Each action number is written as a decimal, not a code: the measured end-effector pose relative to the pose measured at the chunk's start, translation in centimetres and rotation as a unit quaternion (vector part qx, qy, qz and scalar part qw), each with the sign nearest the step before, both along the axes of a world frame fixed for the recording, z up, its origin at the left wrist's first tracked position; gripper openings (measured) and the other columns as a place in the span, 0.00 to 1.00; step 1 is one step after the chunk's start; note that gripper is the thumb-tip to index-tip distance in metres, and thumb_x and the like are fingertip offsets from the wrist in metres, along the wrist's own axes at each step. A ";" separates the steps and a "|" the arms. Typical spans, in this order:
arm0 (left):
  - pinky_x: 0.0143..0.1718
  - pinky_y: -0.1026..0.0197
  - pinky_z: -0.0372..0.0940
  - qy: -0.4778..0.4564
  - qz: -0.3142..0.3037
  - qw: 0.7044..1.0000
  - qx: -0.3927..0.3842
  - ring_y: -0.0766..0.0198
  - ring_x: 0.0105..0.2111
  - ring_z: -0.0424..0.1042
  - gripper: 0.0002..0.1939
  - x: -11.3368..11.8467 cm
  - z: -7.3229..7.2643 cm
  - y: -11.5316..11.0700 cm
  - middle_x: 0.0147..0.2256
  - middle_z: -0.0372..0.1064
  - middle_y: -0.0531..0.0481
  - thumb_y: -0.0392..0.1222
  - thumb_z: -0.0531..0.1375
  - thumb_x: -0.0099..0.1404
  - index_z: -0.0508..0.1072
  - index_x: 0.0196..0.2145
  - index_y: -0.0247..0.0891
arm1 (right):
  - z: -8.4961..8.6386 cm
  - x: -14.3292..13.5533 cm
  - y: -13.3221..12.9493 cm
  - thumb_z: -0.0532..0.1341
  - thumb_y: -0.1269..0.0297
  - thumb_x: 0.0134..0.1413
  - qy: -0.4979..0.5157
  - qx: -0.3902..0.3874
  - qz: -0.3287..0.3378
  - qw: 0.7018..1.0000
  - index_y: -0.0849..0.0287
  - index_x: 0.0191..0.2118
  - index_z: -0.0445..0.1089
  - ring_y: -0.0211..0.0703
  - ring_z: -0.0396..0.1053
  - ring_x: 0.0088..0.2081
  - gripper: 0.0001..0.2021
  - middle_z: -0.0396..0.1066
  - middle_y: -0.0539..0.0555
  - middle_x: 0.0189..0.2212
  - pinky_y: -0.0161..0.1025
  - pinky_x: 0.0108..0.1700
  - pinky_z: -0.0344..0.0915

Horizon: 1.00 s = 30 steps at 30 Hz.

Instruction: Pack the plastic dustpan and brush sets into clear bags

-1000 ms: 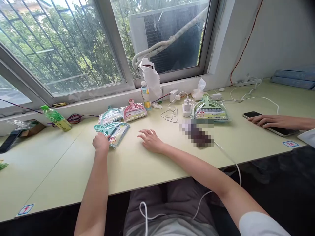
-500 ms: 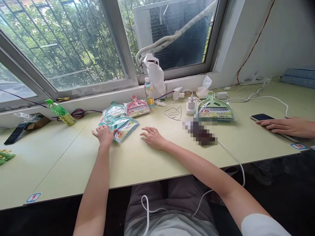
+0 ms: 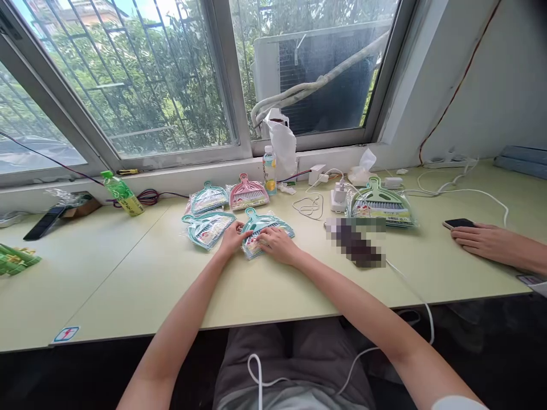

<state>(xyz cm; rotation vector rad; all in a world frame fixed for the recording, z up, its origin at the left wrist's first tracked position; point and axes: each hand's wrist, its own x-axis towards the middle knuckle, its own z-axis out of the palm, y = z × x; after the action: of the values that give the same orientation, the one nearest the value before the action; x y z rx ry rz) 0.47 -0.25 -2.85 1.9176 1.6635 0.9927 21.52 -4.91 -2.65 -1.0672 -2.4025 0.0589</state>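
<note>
A teal dustpan and brush set [image 3: 251,223] in clear plastic wrap lies on the table in front of me. My left hand [image 3: 233,238] grips its left edge, thumb over the wrap. From the right, my right hand [image 3: 280,245] bends its fingers over the front of the same packet, covering part of it. Just left of it lies a second teal set [image 3: 209,228], apart from both hands. Behind these are another wrapped teal set [image 3: 209,197] and a pink set [image 3: 248,193], side by side.
Wrapped green dustpan sets [image 3: 380,205] lie to the right, behind a blurred-out object [image 3: 356,245]. A drink bottle [image 3: 269,171] stands by the window; a green bottle [image 3: 122,193] leans at left. Another person's hand [image 3: 482,242] rests on a phone. A white cable [image 3: 410,279] crosses the table edge.
My left hand has moved right with a teal dustpan set, leaving another teal set behind at the left. My right hand has come onto the moved packet. The view has shifted slightly.
</note>
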 end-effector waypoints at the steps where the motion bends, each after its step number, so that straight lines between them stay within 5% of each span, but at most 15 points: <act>1: 0.46 0.53 0.64 -0.022 -0.007 1.000 -0.011 0.50 0.45 0.71 0.29 -0.2 0.1 0.0 0.44 0.72 0.42 0.59 0.65 0.51 0.72 0.44 0.36 | 0.1 0.1 0.1 0.58 0.62 0.64 -0.002 0.003 0.012 1.000 0.57 0.48 0.71 0.50 0.65 0.51 0.11 0.71 0.58 0.48 0.46 0.53 0.61; 4: 0.44 0.56 0.64 -0.051 -0.025 0.997 -0.043 0.52 0.44 0.71 0.31 -0.7 0.7 -0.2 0.44 0.73 0.44 0.59 0.67 0.47 0.73 0.44 0.37 | 0.4 0.1 0.0 0.59 0.61 0.64 -0.001 0.033 0.049 0.998 0.60 0.46 0.71 0.48 0.65 0.48 0.10 0.71 0.58 0.45 0.43 0.51 0.61; 10: 0.28 0.61 0.58 -0.045 -0.071 0.989 -0.124 0.63 0.26 0.65 0.22 -1.0 1.8 -0.5 0.24 0.64 0.54 0.57 0.69 0.45 0.70 0.26 0.37 | 1.4 -0.2 -1.0 0.49 0.60 0.70 -0.029 0.002 0.041 0.999 0.61 0.36 0.73 0.42 0.69 0.37 0.18 0.74 0.56 0.33 0.36 0.37 0.57; 17: 0.25 0.64 0.59 -0.166 -0.011 0.972 -0.164 0.62 0.28 0.70 0.27 -1.7 2.5 -1.1 0.30 0.67 0.52 0.53 0.72 0.43 0.66 0.36 0.40 | 1.7 0.2 -1.0 0.51 0.55 0.69 -0.022 -0.022 0.024 0.999 0.60 0.30 0.74 0.39 0.69 0.31 0.22 0.76 0.54 0.30 0.35 0.32 0.52; 23: 0.26 0.63 0.63 -0.332 0.001 0.925 -0.186 0.62 0.26 0.73 0.29 -2.3 2.7 -1.1 0.31 0.71 0.53 0.46 0.73 0.45 0.63 0.41 0.42 | 1.4 0.2 -0.8 0.51 0.56 0.69 -0.032 -0.030 -0.045 0.998 0.59 0.31 0.76 0.42 0.72 0.35 0.21 0.77 0.56 0.32 0.35 0.33 0.57; 27: 0.31 0.61 0.68 -0.458 0.014 0.882 -0.109 0.63 0.29 0.74 0.24 -2.3 2.5 -0.4 0.34 0.73 0.50 0.38 0.70 0.51 0.65 0.43 0.38 | 1.1 0.4 0.0 0.53 0.56 0.68 0.092 -0.099 -0.095 0.986 0.59 0.28 0.75 0.42 0.74 0.32 0.21 0.77 0.55 0.29 0.35 0.35 0.63; 30: 0.35 0.61 0.69 -0.490 -0.017 0.867 -0.083 0.64 0.34 0.74 0.22 -2.1 2.5 -0.4 0.40 0.73 0.47 0.37 0.67 0.55 0.66 0.46 0.37 | 0.7 0.6 0.8 0.54 0.49 0.65 0.311 -0.216 -0.063 0.923 0.61 0.29 0.75 0.38 0.72 0.25 0.23 0.75 0.53 0.24 0.34 0.32 0.68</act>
<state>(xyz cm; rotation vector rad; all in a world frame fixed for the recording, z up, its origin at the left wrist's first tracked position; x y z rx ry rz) -1.68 -0.65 -0.35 0.9890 1.0358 1.4145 22.12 -4.08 -1.98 -1.1660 -1.7690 0.7929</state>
